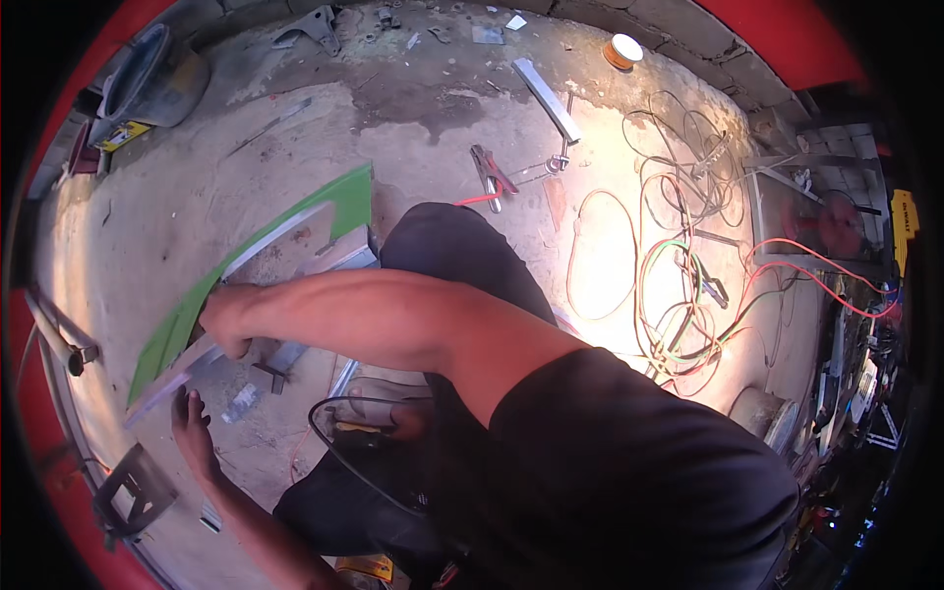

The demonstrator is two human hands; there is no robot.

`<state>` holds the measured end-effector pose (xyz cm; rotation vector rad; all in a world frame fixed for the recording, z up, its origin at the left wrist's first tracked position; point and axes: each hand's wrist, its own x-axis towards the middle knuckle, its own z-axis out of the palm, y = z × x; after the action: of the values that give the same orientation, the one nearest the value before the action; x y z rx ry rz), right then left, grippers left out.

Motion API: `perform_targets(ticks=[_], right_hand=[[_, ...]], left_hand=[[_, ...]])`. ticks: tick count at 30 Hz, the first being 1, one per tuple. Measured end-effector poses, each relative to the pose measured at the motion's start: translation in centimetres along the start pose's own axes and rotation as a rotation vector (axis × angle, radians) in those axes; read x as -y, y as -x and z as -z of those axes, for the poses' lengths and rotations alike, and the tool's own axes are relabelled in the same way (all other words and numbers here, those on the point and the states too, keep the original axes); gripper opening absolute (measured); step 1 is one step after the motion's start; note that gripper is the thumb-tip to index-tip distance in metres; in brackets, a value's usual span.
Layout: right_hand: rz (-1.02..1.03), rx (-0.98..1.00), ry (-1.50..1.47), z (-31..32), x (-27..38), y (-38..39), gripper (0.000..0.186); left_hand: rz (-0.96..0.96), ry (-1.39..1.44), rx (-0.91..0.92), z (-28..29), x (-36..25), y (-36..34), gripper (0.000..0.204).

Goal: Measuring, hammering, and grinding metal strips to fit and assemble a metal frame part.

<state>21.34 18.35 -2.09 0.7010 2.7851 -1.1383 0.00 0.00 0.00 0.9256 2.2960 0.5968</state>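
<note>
My right arm reaches across to the left, and my right hand (224, 320) grips the long green curved panel (349, 192), its fingertips hidden at the panel's inner side. A pale strip (157, 396) runs along the panel's lower end. Just below it, my left hand (193, 421) is raised with loosely bent fingers apart and nothing visible in them. Metal box sections (339, 254) lie under and beside the panel. My dark-clad knee (442, 236) is right of them.
Clamps (492, 177), a metal bar (546, 98) and a round tub (621, 51) are ahead. Tangled hoses and cables (678, 295) spread at right beside a metal frame (757, 197). A large bowl-like container (157, 84) stands back left; a pipe (54, 334) lies left.
</note>
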Motion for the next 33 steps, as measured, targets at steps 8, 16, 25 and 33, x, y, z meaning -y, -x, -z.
perform_targets(ticks=[8, 16, 25, 33], right_hand=[[-0.026, 0.016, 0.173, 5.3, -2.0, 0.2, 0.041], [-0.039, -0.007, 0.138, 3.0, -0.7, -1.0, 0.035], [-0.216, -0.013, 0.185, 3.7, 1.0, -0.4, 0.035], [-0.126, -0.051, 0.136, 4.7, 0.9, -0.7, 0.033]], left_hand=[[-0.107, 0.125, -0.080, -5.8, -6.6, -0.5, 0.065], [-0.021, 0.096, -0.007, -4.5, -6.5, 3.8, 0.067], [0.039, 0.041, 0.146, -9.2, -4.8, 6.6, 0.059], [-0.416, 0.064, 0.311, -19.6, -4.2, 4.0, 0.046]])
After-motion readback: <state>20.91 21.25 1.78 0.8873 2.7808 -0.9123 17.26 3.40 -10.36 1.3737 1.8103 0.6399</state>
